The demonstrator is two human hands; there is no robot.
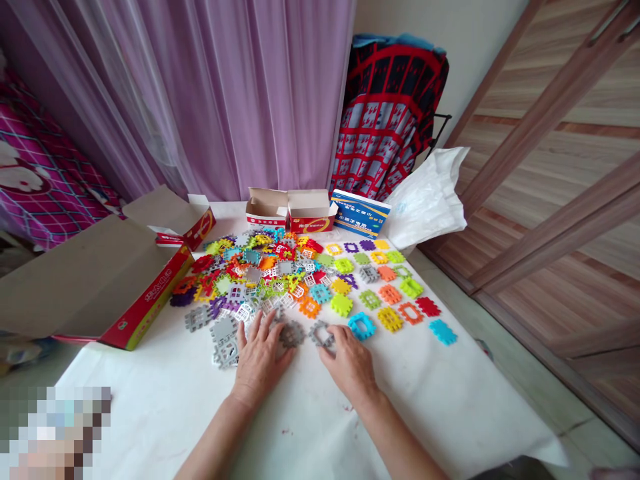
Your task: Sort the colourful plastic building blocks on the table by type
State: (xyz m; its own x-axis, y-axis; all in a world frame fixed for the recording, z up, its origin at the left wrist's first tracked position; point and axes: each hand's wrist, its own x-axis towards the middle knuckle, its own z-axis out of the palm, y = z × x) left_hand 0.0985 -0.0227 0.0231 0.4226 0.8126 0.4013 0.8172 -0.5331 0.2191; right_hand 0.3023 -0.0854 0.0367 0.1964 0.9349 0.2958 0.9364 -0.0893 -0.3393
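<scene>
You have both hands on the white-covered counter (400, 407), palms down. Your left hand (260, 360) is open with the fingers spread, and your right hand (350, 365) is open too. Neither hand is gripping anything.

A grey toothed plastic piece (292, 334) lies flat between the hands, just beside your left hand. A grey square frame piece (321, 334) sits at the fingertips of your right hand and appears to touch them. More grey window pieces (225, 343) lie just left of your left hand, near its fingers. A blue frame piece (361, 326) lies just beyond your right hand, to the right.

Farther off, a mixed heap of interlocking plastic pieces (250, 273) covers the far left of the counter. Loose coloured pieces (390, 293) are spread apart to its right, in rough rows.

An opened red-trimmed cardboard box (95, 283) overhangs the left edge. A small opened red carton (290, 210) and a blue-and-white carton (360, 212) stand at the far edge. A white plastic bag (425, 200) lies beside them at the far right corner.
</scene>
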